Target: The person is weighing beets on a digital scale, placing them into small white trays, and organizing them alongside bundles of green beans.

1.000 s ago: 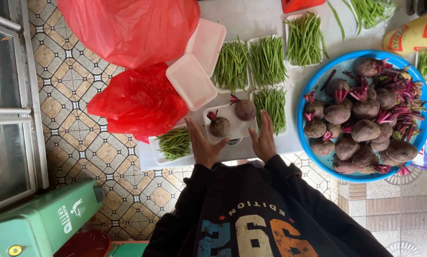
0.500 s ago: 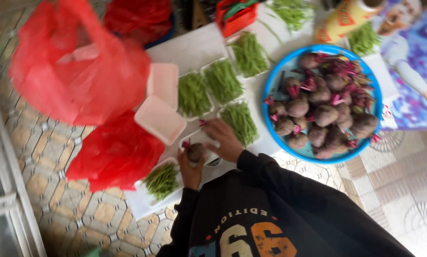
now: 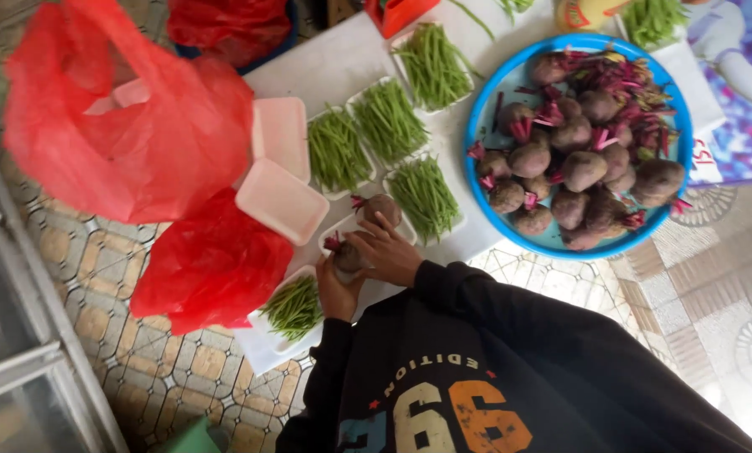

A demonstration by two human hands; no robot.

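Note:
My left hand (image 3: 336,292) cups a dark beetroot (image 3: 347,255) with a pink stem stub, holding it over a white foam tray (image 3: 403,228). My right hand (image 3: 390,252) curls over the same beetroot from the right, fingers on it. A second beetroot (image 3: 382,207) lies on that tray just beyond my fingers. A large blue round basin (image 3: 486,117) to the right is heaped with several more beetroots (image 3: 583,170).
Foam trays of green beans (image 3: 387,122) lie on the white table; another tray of green beans (image 3: 293,308) sits by my left hand. Two empty pink-white trays (image 3: 280,201) lie beside red plastic bags (image 3: 124,134). Patterned floor tiles (image 3: 99,268) surround the table.
The view has swung and drawn closer. My hands moved from the tray's near edge onto a beetroot, the left now cupping it and the right closing over it.

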